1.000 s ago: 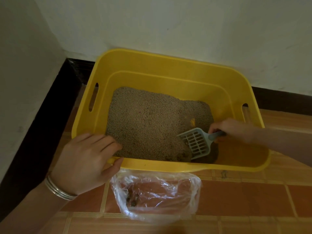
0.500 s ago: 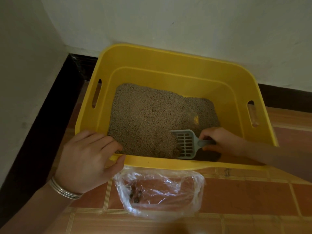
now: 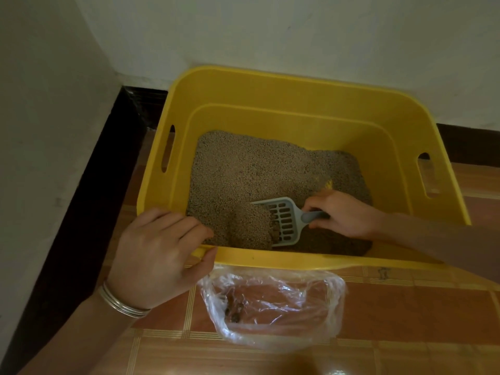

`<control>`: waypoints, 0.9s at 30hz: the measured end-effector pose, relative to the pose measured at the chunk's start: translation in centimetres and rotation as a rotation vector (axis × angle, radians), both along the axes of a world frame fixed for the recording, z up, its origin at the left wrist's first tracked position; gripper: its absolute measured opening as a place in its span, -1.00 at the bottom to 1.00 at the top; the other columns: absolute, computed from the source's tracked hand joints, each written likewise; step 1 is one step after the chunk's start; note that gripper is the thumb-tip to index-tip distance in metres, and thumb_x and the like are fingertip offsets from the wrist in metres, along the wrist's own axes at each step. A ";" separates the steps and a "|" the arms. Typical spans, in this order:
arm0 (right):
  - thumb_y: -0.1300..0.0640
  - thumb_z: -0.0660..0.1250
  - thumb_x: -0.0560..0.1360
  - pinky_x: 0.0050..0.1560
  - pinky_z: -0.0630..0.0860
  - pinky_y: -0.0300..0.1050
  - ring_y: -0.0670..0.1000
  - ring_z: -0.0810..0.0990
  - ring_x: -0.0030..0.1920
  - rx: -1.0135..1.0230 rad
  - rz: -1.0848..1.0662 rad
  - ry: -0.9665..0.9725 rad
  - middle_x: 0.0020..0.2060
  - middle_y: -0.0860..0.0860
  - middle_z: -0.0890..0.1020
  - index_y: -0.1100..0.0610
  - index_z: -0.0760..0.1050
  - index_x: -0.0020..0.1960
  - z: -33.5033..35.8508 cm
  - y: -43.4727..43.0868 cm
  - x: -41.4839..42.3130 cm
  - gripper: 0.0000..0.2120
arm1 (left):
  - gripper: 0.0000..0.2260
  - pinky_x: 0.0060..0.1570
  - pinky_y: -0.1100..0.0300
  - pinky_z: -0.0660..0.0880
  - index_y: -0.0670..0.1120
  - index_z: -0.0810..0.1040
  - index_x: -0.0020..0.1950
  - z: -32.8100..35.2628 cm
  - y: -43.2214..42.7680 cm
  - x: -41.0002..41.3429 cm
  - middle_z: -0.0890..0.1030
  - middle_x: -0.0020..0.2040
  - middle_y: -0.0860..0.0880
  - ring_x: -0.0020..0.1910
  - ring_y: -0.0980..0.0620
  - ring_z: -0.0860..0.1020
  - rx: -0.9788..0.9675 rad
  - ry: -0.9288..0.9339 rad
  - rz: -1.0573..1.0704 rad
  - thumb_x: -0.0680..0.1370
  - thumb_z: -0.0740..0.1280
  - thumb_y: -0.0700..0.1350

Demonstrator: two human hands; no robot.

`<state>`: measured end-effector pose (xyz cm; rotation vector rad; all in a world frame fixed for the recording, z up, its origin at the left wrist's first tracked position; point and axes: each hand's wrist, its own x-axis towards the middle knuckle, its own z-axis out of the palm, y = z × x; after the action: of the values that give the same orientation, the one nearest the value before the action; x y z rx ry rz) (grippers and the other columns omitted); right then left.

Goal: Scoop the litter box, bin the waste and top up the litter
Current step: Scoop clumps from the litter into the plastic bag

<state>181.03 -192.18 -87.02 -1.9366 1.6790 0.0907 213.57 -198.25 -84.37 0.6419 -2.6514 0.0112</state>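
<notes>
A yellow plastic litter box (image 3: 297, 87) stands on the floor against the wall, holding grey-brown litter (image 3: 243, 171). My right hand (image 3: 343, 215) grips the handle of a grey slotted scoop (image 3: 284, 220) inside the box. The scoop's blade is pushed into a heap of litter near the front wall, with dark clumps at its edge. My left hand (image 3: 157, 253) holds the box's front rim at the left corner, fingers over the edge, thumb outside. A clear plastic bag (image 3: 273, 307) lies open on the floor right in front of the box, with a few dark clumps inside.
White walls with a dark skirting (image 3: 89, 185) close off the left and back sides. The floor (image 3: 405, 320) is orange-brown tile, open to the right and front of the bag. A metal bangle (image 3: 119, 307) sits on my left wrist.
The scoop has slid leftward along the front of the box, piling litter into a heap ahead of its blade. My left hand has stayed on the rim.
</notes>
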 end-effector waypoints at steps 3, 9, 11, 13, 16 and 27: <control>0.12 0.38 0.45 -0.04 0.36 -0.13 -0.07 0.41 -0.08 -0.008 0.001 -0.022 -0.11 -0.04 0.52 0.12 0.51 -0.01 0.1 -0.2 0.6 -0.85 | -0.73 -0.15 0.11 0.41 -0.08 0.65 -0.17 0.6 -0.6 0.8 0.63 -0.24 0.03 -0.25 -0.01 0.59 0.004 -0.058 -0.054 0.49 0.31 0.10; 0.11 0.38 0.45 -0.02 0.40 -0.10 -0.06 0.43 -0.05 -0.061 0.024 -0.058 -0.09 -0.01 0.54 0.10 0.50 0.01 -0.2 -0.8 2.2 -0.83 | -0.63 -0.08 0.09 0.41 -0.14 0.63 -0.22 0.7 -0.9 1.7 0.61 -0.26 -0.02 -0.23 -0.07 0.58 0.034 -0.047 -0.053 0.51 0.28 0.15; 0.11 0.39 0.44 -0.02 0.40 -0.10 -0.06 0.43 -0.05 -0.064 0.023 -0.065 -0.10 -0.02 0.54 0.10 0.50 0.01 -0.3 -1.2 2.8 -0.83 | -0.64 -0.08 0.08 0.41 -0.15 0.62 -0.23 0.5 -0.8 1.4 0.61 -0.26 -0.02 -0.23 -0.07 0.58 0.044 -0.020 -0.049 0.51 0.30 0.13; 0.12 0.40 0.43 -0.05 0.42 -0.09 -0.05 0.45 -0.07 -0.060 0.006 -0.091 -0.12 -0.02 0.54 0.11 0.50 -0.01 -0.5 -1.6 3.4 -0.83 | -0.65 -0.08 0.07 0.41 -0.15 0.63 -0.23 0.4 -0.8 1.4 0.61 -0.26 -0.02 -0.23 -0.06 0.58 0.056 -0.007 -0.043 0.50 0.30 0.12; 0.13 0.41 0.42 -0.10 0.41 -0.16 -0.05 0.49 -0.12 -0.060 -0.020 -0.160 -0.15 -0.01 0.56 0.14 0.52 -0.03 -0.8 -1.9 4.9 -0.83 | -0.65 -0.06 0.07 0.40 -0.14 0.63 -0.21 0.3 -0.8 1.5 0.61 -0.25 -0.01 -0.20 -0.06 0.58 0.061 -0.007 -0.031 0.51 0.30 0.13; 0.18 0.43 0.41 -0.20 0.34 -0.52 -0.25 0.47 -0.19 0.077 -0.149 -0.350 -0.16 -0.10 0.54 0.15 0.53 0.03 -1.9 -4.7 7.3 -0.79 | -0.65 -0.01 0.09 0.39 -0.14 0.64 -0.18 0.1 -0.7 1.7 0.61 -0.24 0.00 -0.17 -0.05 0.58 0.061 -0.020 -0.015 0.51 0.28 0.14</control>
<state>188.36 -196.86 -88.91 -1.6529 1.5521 -0.2249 215.26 -198.98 -84.22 0.6454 -2.6846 -0.0681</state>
